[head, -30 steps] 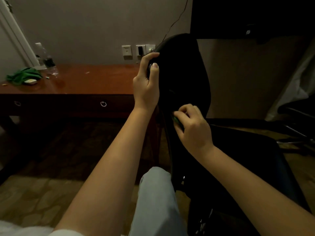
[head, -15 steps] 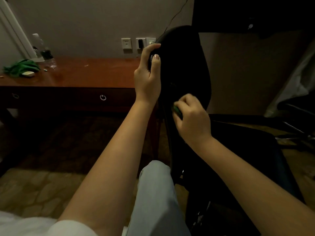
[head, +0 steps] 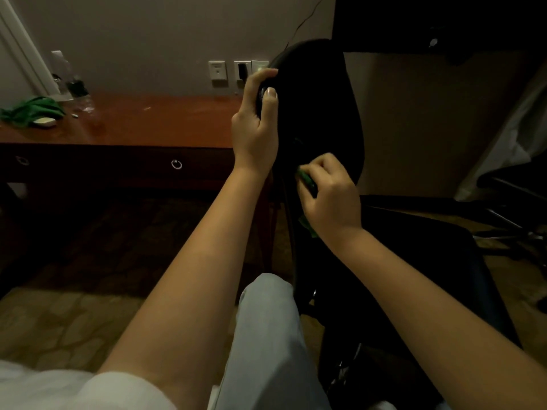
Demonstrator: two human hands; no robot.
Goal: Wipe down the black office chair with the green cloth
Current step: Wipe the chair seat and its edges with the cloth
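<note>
Chair: the black chair [head: 319,113] stands edge-on just right of the counter [head: 154,119], its backrest upright and its seat spreading low to the right.
Left hand: the left hand [head: 256,125] grips the upper left rim of the backrest, fingers [head: 263,76] curled over the edge, thumb pressed on the near face.
Right hand: the right hand [head: 330,196] sits lower on the backrest, fingers closed on the cloth and pressing it against the dark surface.
Cloth: the green cloth [head: 307,182] is bunched under the right hand; only small bits show, by the thumb and below the wrist.
Counter: reddish wood, left of the chair; a second green cloth [head: 29,109] lies at its far left end.
Leg: a pale trouser leg [head: 266,335] rises between the forearms, just left of the chair's base.
</note>
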